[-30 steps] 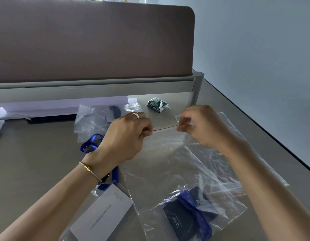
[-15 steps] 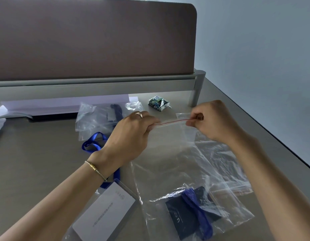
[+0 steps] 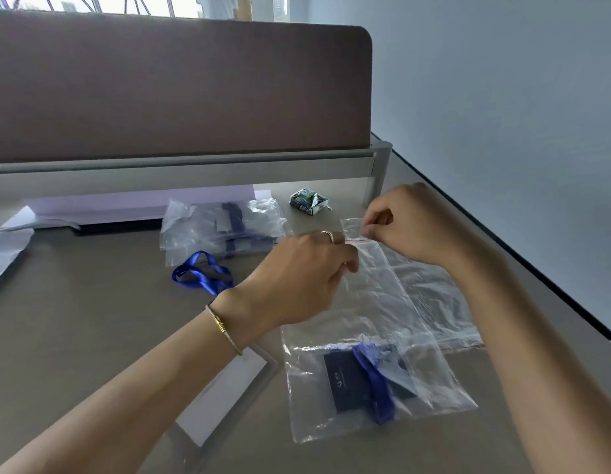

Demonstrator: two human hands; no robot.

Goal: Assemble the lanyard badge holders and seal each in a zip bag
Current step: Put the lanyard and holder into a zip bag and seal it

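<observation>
A clear zip bag (image 3: 376,302) with a red seal line lies lengthwise on the desk. Inside it, at the near end, sit a dark badge card and a folded blue lanyard (image 3: 372,381). My left hand (image 3: 304,271) pinches the bag's top edge from the left. My right hand (image 3: 410,224) pinches the same edge at its right corner. Under my left forearm lies a clear badge holder with a white card (image 3: 225,395). A loose blue lanyard (image 3: 201,271) curls behind my left wrist.
Several filled zip bags (image 3: 222,227) lie piled at the back under the shelf rail. A small crumpled wrapper (image 3: 309,201) sits beside them. More clear bags (image 3: 434,295) spread under my right forearm. The desk edge (image 3: 536,268) runs diagonally at right; a brown partition (image 3: 177,87) closes the back.
Both hands slid right along the bag's red seal line and came closer together. The bag's top end shifted right and away with them.
</observation>
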